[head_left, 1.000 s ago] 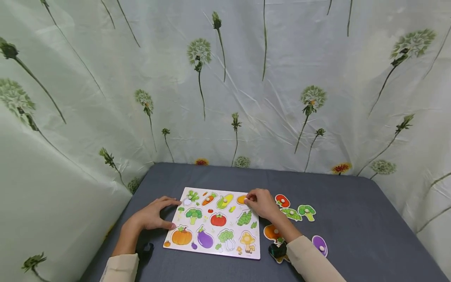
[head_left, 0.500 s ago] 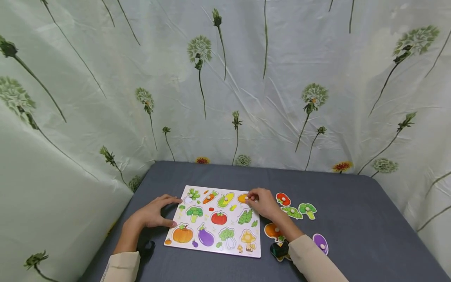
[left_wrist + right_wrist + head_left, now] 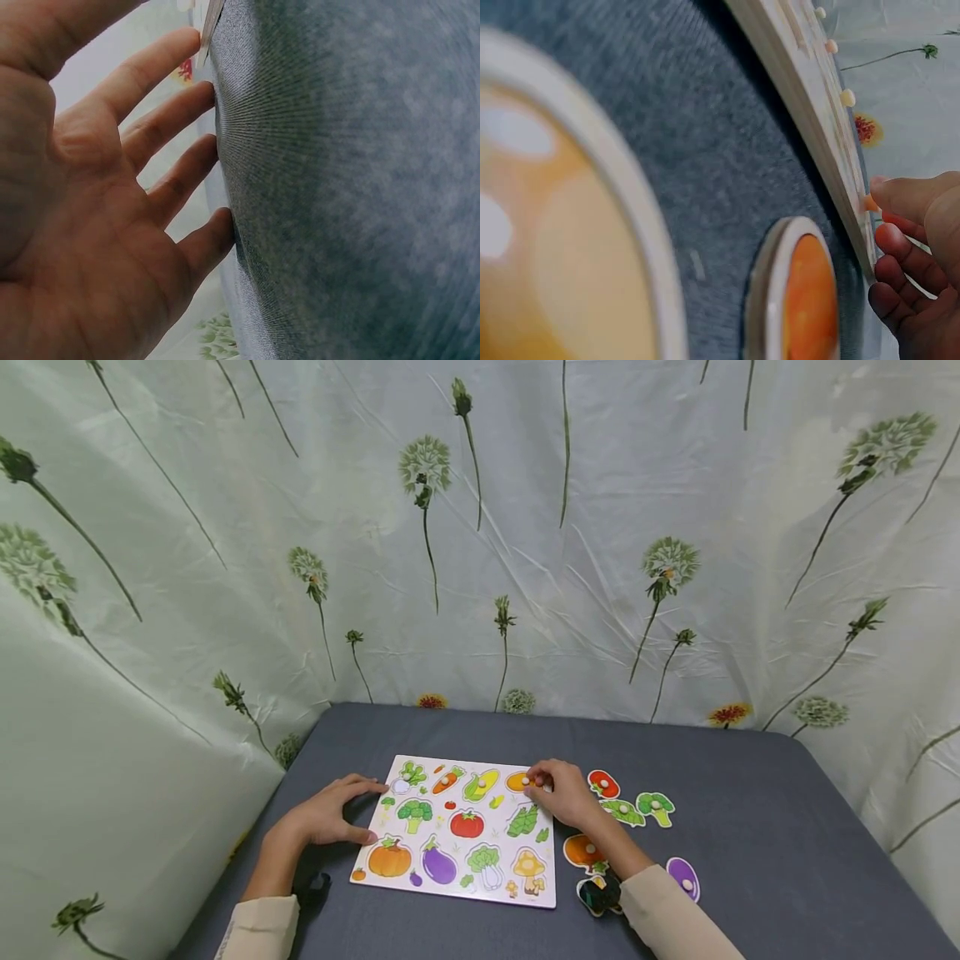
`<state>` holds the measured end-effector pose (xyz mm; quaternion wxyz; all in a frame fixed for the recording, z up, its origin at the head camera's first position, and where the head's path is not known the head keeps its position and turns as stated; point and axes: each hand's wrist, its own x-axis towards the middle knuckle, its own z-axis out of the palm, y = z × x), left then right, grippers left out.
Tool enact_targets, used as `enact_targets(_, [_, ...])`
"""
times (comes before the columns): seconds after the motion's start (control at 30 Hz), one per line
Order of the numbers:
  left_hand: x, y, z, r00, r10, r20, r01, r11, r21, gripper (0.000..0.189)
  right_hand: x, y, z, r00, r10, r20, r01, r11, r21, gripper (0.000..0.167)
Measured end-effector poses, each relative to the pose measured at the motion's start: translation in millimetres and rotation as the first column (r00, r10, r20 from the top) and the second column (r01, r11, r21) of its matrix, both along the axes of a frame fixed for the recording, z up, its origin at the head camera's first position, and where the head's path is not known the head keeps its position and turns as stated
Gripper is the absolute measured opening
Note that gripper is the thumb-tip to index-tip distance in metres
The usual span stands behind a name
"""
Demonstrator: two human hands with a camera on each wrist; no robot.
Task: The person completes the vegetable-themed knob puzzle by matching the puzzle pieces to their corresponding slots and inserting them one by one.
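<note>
A white vegetable puzzle board lies on the dark cloth. My left hand rests against its left edge, thumb and fingertips touching the rim; in the left wrist view the spread fingers reach over the cloth. At the board's upper right corner, my right hand pinches the knob of an orange rounded puzzle piece, which sits at its slot, partly hidden by the fingers. In the right wrist view, thumb and fingertips meet at an orange knob. Turnip, carrot and corn pieces with knobs sit in the top row.
Right of the board lie loose pieces: tomato, pea pod, broccoli, pumpkin and purple eggplant. Another piece is partly covered by the black wrist camera. A flower-print curtain stands behind the table.
My right hand has shifted very slightly right at the orange piece, showing a little more of it. The left hand keeps its place on the board's edge.
</note>
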<state>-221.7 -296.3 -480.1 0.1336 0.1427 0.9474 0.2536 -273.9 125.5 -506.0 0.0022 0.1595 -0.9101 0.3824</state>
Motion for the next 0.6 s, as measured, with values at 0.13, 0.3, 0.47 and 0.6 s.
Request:
enact_targets(0.13, [-0.4,-0.1,0.0,1.0,-0.003,0.006,0.003,1.0,-0.001,0.083,5.1,2,5.9,1.0,-0.001,-0.009,0.001,1.0,-0.008,0.016])
enact_targets(0.3, [0.0,0.4,-0.7,1.0,-0.001,0.015,0.001,1.0,-0.007,0.082,12.4,7,14.9,1.0,0.007,-0.006,-0.007,1.0,-0.012,0.017])
enact_targets(0.47, [-0.1,0.7,-0.8,1.0,0.004,0.023,-0.004,1.0,-0.009,0.081,16.9,23,18.6,0.999,0.018,-0.048,-0.016,0.999,0.038,0.018])
enact_targets(0.6, [-1.2,0.1,-0.8,1.0,0.005,0.019,-0.005,1.0,-0.011,0.081,17.5,43,22.6,0.994,0.019,-0.108,-0.01,0.996,0.086,0.019])
